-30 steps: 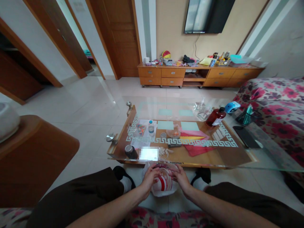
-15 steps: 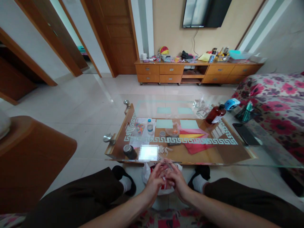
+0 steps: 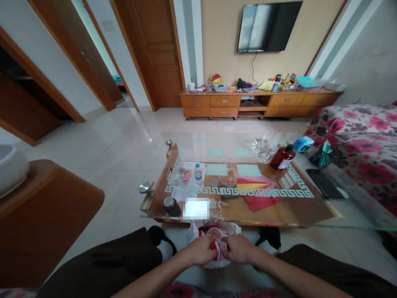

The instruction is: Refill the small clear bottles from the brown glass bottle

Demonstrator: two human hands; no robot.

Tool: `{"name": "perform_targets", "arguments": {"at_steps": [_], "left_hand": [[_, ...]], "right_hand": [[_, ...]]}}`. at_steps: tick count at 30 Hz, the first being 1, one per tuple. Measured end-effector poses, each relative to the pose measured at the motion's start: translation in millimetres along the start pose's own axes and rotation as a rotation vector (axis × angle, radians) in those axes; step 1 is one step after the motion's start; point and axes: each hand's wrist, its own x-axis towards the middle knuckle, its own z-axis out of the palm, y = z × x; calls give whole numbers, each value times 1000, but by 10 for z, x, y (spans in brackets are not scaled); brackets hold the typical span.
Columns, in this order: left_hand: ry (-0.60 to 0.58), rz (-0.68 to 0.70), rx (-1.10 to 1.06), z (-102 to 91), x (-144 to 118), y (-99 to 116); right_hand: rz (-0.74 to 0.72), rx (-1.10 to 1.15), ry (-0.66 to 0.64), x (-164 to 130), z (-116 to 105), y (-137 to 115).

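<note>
My left hand (image 3: pixel 203 249) and my right hand (image 3: pixel 238 248) are close together, knuckles up, fingers curled in. Between their fingertips is a clear plastic piece (image 3: pixel 218 233) with a rounded edge; its exact kind is hard to make out. Right beneath them, between my feet, a white plastic bag (image 3: pixel 192 235) stands open, with red and white material showing in it. Whether the red part belongs to the held piece or to the bag's contents I cannot tell. Crumpled whitish scraps (image 3: pixel 218 205) lie on the table just beyond, beside a bright blurred-out rectangle (image 3: pixel 196 208).
The glass-topped coffee table (image 3: pixel 269 217) begins just past the bag. On or under its glass are a dark jar (image 3: pixel 171 206), a small water bottle (image 3: pixel 197 174), a brown bottle (image 3: pixel 282 157), a pen holder (image 3: pixel 324 155) and red cloth (image 3: pixel 260 203). A wooden stand (image 3: pixel 62 215) is at left.
My hands have gone from raised, loosely spread fingers near the table edge to a lower, closed grip over the bag. The view has tilted up slightly.
</note>
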Motion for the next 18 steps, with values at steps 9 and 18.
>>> {"name": "perform_targets", "arguments": {"at_steps": [9,18], "left_hand": [[602,340,1071,-1426,-29,764],[958,-165,1197,-2768,1363,858]], "right_hand": [[-483,-707,484,35,-1221,-644],[80,-782,811,1984,-2821,-40]]}}
